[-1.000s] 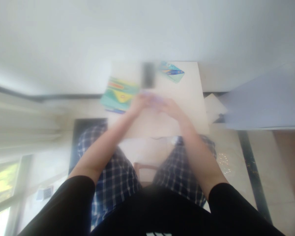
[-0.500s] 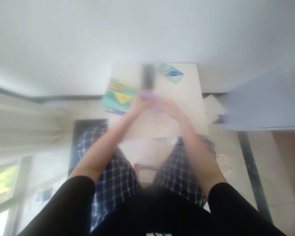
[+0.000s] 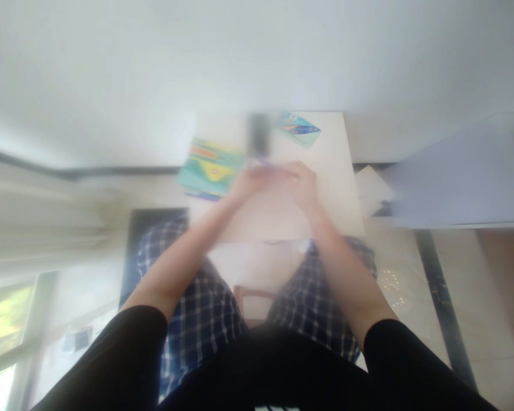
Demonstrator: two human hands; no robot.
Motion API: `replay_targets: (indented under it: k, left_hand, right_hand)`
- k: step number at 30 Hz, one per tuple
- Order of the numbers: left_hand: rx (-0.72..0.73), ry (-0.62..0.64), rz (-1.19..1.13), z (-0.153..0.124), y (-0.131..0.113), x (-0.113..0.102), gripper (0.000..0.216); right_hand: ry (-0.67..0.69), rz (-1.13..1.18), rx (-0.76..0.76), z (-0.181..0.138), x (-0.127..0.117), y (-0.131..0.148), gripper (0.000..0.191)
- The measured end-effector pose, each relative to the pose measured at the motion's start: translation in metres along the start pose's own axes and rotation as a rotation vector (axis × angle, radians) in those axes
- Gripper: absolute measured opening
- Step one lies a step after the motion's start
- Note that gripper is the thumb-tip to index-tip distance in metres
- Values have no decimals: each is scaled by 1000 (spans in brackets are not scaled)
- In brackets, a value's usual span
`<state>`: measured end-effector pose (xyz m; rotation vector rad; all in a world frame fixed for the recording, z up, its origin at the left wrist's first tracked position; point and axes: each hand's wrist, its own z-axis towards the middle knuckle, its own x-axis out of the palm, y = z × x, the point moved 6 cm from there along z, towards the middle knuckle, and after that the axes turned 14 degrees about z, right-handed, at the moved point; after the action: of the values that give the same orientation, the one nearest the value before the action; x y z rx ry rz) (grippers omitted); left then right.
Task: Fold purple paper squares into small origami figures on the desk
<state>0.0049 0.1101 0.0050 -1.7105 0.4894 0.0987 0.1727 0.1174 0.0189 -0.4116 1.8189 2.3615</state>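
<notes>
Both hands meet over the middle of a small white table (image 3: 278, 220). Between them is a thin purple thing (image 3: 265, 164), perhaps folded paper; blur hides its kind. My left hand (image 3: 255, 178) is closed on its left end. My right hand (image 3: 300, 178) has its fingers bent in at the purple thing's right end. Just beyond my hands a dark, phone-like rectangle (image 3: 259, 134) is blurred on the table. Beside my left hand lies a green and yellow printed packet (image 3: 209, 168).
A light-blue printed packet (image 3: 300, 129) lies at the table's far right, near the white wall (image 3: 257, 51). My knees in checked trousers (image 3: 197, 308) flank the table's front edge. A pale grey-violet panel (image 3: 458, 177) stands on the right, a curtain (image 3: 38, 217) on the left.
My right hand has turned, its knuckles now higher and its fingers bent further inward. Less of the purple thing shows between my hands. The packets lie as before.
</notes>
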Motion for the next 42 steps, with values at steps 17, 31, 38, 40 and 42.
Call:
replay_targets:
  k: [17, 31, 38, 40, 42]
  left_hand:
    - [-62, 5, -102, 9, 17, 3, 37]
    - [-120, -72, 49, 2, 11, -2, 22]
    - [-77, -75, 93, 8, 18, 0, 17]
    - [-88, -81, 120, 11, 20, -1, 16]
    - [-92, -88, 149, 13, 22, -2, 14]
  right_hand:
    - [-69, 48, 46, -1, -1, 3, 23]
    - [23, -6, -55, -7, 1, 15, 19]
    - [115, -142, -203, -9, 7, 11, 23]
    - [148, -144, -226, -9, 8, 11, 22]
    - [184, -143, -238, -9, 9, 12, 20]
